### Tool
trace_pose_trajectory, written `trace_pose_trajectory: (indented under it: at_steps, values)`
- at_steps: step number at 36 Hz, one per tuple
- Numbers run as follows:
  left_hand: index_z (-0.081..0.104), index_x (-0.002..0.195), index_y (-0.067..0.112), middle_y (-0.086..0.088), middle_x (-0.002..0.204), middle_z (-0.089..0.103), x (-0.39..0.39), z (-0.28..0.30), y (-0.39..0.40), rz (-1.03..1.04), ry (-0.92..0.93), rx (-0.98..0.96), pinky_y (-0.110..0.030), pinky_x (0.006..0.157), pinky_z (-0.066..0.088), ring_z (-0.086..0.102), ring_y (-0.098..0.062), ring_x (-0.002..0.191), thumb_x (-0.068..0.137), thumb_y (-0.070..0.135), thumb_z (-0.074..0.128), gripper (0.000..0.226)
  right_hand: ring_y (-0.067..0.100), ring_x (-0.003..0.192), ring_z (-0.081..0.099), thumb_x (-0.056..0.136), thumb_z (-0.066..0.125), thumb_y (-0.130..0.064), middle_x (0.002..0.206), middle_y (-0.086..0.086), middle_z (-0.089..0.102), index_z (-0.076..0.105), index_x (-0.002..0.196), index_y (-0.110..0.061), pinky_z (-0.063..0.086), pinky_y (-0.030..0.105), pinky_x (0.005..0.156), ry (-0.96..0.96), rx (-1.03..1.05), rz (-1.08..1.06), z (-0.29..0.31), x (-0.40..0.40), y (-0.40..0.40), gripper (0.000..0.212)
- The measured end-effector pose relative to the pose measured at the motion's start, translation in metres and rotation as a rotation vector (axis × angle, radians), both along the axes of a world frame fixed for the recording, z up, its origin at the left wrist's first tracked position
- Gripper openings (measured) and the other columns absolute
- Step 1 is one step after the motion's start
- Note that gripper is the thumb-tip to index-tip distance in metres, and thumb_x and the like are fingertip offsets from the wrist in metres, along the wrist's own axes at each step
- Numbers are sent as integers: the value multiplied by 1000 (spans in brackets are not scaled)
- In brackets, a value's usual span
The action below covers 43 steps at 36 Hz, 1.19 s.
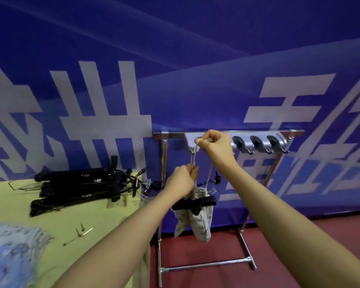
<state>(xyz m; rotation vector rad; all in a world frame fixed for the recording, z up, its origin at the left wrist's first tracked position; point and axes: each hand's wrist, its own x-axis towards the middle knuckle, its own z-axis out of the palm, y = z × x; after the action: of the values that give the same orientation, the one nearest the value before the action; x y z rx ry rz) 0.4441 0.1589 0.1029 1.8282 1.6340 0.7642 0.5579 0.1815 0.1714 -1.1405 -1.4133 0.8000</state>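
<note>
- The right hand [214,145] is up at the grey plastic hook strip [258,142] on the top bar of the chrome clothes rack [206,265]. Its thumb and fingers pinch the looped end of a pale cotton cord [194,156] against the strip's left end.
- The left hand [181,180] is lower down, with its fingertips closed on the same cord, which runs taut between the two hands.
- A cream patterned cloth garment [202,223] dangles below the left hand, in front of the rack and well off the floor. A black plastic hanger [195,202] lies across its top.
- Another strand of the cord drops from the right hand to the garment's gathered top.
- A table covered in yellow-green cloth [71,221] stands left of the rack. On it are a heap of black hangers [77,186], a few small metal pins [79,233] and folded blue-and-white patterned fabric [13,246] at the near corner.
- A blue banner with large white characters [195,59] hangs behind everything, and the floor is dark red [320,235].
</note>
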Motion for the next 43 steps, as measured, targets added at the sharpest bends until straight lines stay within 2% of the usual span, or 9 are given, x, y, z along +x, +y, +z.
trace_pose_trajectory:
  at_steps: [8,12,18,24,28,34,36,40,43]
  values:
    - [40,55,17,-5,60,48,43,-11,34,97,-7,-63,-34,59,39,55,-34,70,93,28,53,41,6,42,31,83,65,-10,47,-3,38,49,62,-9,29,24,49,-153,-152,-104,-55,51,24,27]
    - [47,56,12,-3,52,48,60,-20,49,149,-110,-112,-28,55,28,45,-22,59,92,17,57,37,14,49,31,82,61,-10,50,-2,39,45,60,-15,31,32,54,-255,-199,-108,-68,70,43,28]
    - [67,82,2,-5,68,62,80,-20,81,181,-180,-105,-24,52,34,52,-17,59,93,12,51,22,16,53,31,86,52,-8,57,2,39,49,74,-2,29,31,53,-306,-248,-48,-78,84,75,13]
    - [62,70,3,-14,66,66,92,-32,115,297,-208,-66,-43,69,56,68,-31,69,94,19,50,31,10,53,42,95,47,-11,61,-1,47,55,87,-3,33,27,51,-337,-208,-89,-94,85,103,13]
    - [53,61,4,-21,68,64,97,-43,129,357,-204,-65,-47,64,56,68,-35,68,95,18,49,36,14,56,44,97,47,-11,65,3,50,58,89,-2,33,30,53,-396,-191,-102,-105,82,117,16]
    - [46,57,11,-7,58,50,98,-54,132,287,-64,-117,-37,57,43,58,-33,67,95,13,49,38,22,63,50,99,48,-20,71,6,54,57,92,-5,45,43,59,-488,-298,-83,-126,87,119,19]
    - [51,62,10,-12,66,56,98,-56,133,259,-39,-149,-40,62,47,58,-33,71,94,10,46,33,20,62,49,99,47,-25,69,2,53,55,88,-8,40,39,55,-510,-321,-71,-130,88,116,22]
    - [65,108,5,-21,101,69,96,-56,129,179,-6,-190,-40,84,52,61,-36,100,93,5,42,27,15,59,45,97,45,-19,71,-1,50,51,85,-12,34,29,52,-538,-342,-94,-132,91,109,15]
    - [62,111,7,-20,99,68,89,-58,119,154,19,-207,-43,83,52,61,-35,97,92,5,40,29,23,66,51,94,44,-16,78,4,56,56,88,-9,39,33,55,-558,-381,-90,-135,92,101,15]
